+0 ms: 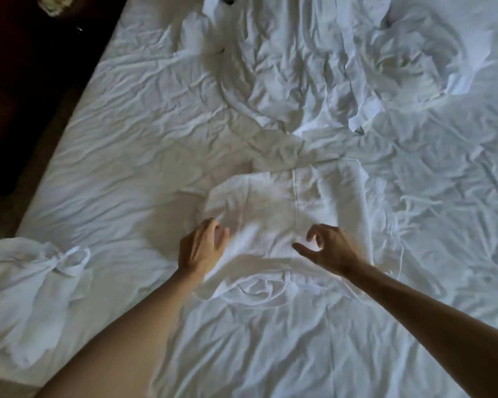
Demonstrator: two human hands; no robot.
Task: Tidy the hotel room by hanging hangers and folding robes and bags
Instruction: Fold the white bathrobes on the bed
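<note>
Two loose hands [203, 248] [328, 248] over folded robe [285, 202]; bag, perhaps [38, 285], left.

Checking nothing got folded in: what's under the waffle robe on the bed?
The waffle robe lies on the wrinkled sheet, which shows all around it. Anything beneath its folded layers is covered and cannot be seen.

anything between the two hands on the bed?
Head view: only the folded waffle-weave robe lies between the left hand and right hand; its near part spans the gap. Nothing else sits there.
</note>
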